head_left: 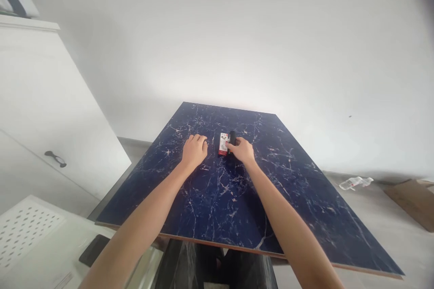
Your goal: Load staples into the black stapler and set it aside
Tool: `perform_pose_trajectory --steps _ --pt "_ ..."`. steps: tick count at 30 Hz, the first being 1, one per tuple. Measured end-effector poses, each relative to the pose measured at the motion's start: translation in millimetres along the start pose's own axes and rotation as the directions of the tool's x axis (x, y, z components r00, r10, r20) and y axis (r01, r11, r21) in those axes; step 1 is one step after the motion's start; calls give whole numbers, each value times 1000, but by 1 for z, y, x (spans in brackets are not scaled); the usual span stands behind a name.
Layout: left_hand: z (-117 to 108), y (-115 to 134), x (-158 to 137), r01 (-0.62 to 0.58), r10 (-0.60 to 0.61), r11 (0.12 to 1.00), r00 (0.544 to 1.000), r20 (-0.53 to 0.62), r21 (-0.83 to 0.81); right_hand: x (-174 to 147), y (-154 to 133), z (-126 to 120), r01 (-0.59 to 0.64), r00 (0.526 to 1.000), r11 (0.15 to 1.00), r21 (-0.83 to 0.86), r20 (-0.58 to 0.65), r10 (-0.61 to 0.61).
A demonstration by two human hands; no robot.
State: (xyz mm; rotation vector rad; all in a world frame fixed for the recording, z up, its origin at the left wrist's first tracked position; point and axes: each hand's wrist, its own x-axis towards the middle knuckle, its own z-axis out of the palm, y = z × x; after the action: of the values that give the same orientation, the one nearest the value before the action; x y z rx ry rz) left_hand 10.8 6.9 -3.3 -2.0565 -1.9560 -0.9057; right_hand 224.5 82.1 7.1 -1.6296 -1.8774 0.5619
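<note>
Thumb and fingers of the right hand are partly closed around a small black object, and the thumb overlaps the edge of a small red-and-white printed box; how firmly it presses, I cannot tell. Box and object are side by side near the middle of the tabletop, the object at 3 o'clock of the box. The pairing seems done, but the release is not yet made; whether the box is opened, I cannot see. Its long axis runs nearly from 12 to 6 o'clock, with the white part towards 12 and the red band towards 6. The black object points almost the same way. At 9 o'clock, apart from the box, the left hand is loosely curled and seems to hold nothing. Around them extends the blue marble-patterned table, with a white cabinet at 10 o'clock and cardboard at 4.
</note>
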Motion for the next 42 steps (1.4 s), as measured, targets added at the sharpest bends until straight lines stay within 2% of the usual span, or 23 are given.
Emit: perform_pose_trajectory --steps 3,6,10,14,18,25,29,33,36,42 --pt "-1 -17 4 152 -150 987 988 -37 43 -3 -45 42 48 998 997 61 40 -50" --pt "-2 -35 5 303 -298 951 952 -67 64 -7 -81 82 44 995 987 157 82 -57" --pt "-2 -49 5 419 -408 903 905 -118 93 2 -103 117 -56 985 937 345 174 -6" --pt "-1 -48 4 381 -371 923 919 -132 53 27 -97 123 -69 976 908 414 218 -26" --pt "2 -44 4 370 -364 926 927 -88 70 47 -91 122 -28 962 875 483 252 -109" --pt "7 -46 6 369 -366 919 929 -46 137 53 -86 131 -20 922 817 576 326 -207" --pt "6 -47 4 298 -297 939 954 -32 172 59 -79 131 -113 920 754 647 355 -167" --pt "3 -44 2 171 -172 967 985 -15 191 64 -74 127 -234 925 644 729 370 -82" --pt "3 -39 4 38 -34 980 999 -27 193 68 -72 120 -323 919 568 757 395 -3" --pt "0 -30 10 -239 258 945 964 -58 222 77 -63 103 -418 901 477 773 419 110"
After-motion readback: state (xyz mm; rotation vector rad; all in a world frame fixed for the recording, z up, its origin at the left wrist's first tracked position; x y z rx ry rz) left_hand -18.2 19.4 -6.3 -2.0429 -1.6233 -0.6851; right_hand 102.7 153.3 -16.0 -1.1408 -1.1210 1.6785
